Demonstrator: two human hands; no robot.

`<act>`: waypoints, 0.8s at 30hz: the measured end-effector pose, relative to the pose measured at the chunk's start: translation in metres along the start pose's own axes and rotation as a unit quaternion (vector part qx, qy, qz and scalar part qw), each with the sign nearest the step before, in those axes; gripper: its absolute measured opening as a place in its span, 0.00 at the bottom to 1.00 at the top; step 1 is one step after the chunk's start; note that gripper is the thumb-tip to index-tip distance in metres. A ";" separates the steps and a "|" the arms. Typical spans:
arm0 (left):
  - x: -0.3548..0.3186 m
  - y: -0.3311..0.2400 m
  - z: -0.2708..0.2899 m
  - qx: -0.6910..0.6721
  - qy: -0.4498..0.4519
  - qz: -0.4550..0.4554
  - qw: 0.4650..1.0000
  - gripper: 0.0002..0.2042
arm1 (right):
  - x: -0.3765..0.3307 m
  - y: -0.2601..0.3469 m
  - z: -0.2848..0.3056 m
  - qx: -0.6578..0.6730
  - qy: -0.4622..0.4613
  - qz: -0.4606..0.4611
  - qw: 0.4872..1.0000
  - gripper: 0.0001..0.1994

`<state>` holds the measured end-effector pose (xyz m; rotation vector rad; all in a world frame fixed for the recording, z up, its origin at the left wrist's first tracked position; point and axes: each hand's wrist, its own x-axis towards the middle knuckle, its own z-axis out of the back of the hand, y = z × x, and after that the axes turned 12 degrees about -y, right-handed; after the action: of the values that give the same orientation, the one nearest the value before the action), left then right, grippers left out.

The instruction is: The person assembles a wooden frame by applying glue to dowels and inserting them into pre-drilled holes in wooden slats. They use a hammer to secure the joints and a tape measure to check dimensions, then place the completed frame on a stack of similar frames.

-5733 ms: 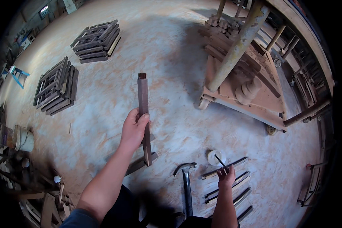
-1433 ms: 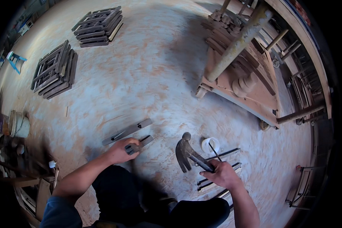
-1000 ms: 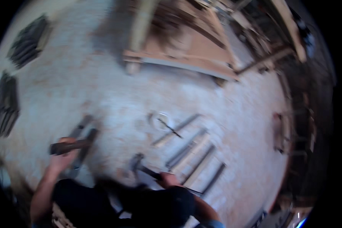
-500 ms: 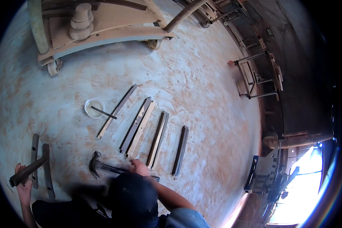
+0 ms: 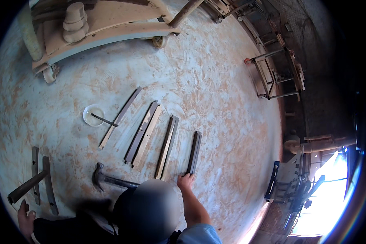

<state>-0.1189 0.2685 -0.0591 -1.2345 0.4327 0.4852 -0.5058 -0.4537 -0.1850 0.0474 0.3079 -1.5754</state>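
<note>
Head view: my right hand (image 5: 186, 181) had left the hammer (image 5: 110, 179), fingertips now on the rightmost dark slat (image 5: 194, 152), grip unclear; left hand (image 5: 25, 215) still gripped a stick (image 5: 27, 187).

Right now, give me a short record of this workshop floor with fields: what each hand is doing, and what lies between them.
left hand: low at the left edge, holding a dark wooden bar that lies across two slats on the floor
right hand: fingertips at the near end of the rightmost dark slat
between the hands: claw hammer lying flat
slat row: four sets side by side, angled
dish: small white one with a stick across it
background: wooden cart
</note>
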 end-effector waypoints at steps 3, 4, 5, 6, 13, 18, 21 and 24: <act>-0.074 -0.110 -0.068 0.481 0.011 -0.066 0.874 0.29 | -0.004 0.007 -0.008 -0.021 -0.004 0.006 1.000 0.35; -0.078 -0.107 -0.066 0.486 -0.003 -0.105 0.868 0.29 | -0.005 0.008 -0.013 -0.021 -0.009 0.010 1.000 0.34; -0.081 -0.099 -0.061 0.488 -0.015 -0.145 0.860 0.29 | -0.007 0.009 -0.016 -0.021 -0.017 0.014 1.000 0.34; -0.082 -0.094 -0.058 0.490 -0.028 -0.185 0.852 0.29 | -0.010 0.010 -0.020 -0.011 -0.035 0.018 0.999 0.33; -0.124 -0.145 -0.147 0.488 0.022 -0.193 0.851 0.27 | -0.018 0.019 0.000 0.092 -0.100 0.038 0.990 0.23; -0.125 -0.154 -0.160 0.592 0.051 -0.189 0.782 0.27 | 0.018 -0.007 0.004 0.061 -0.081 -0.096 0.990 0.23; -0.124 -0.152 -0.162 0.586 0.059 -0.214 0.779 0.27 | 0.045 -0.040 -0.018 0.047 0.034 -0.164 0.985 0.22; -0.117 -0.135 -0.167 0.579 0.044 -0.168 0.797 0.26 | 0.058 -0.071 -0.044 0.071 0.092 -0.154 0.981 0.20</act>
<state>-0.1470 0.0606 0.0663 -0.1059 0.4578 -0.1844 -0.5850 -0.5006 -0.2286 0.2683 0.3590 -1.9042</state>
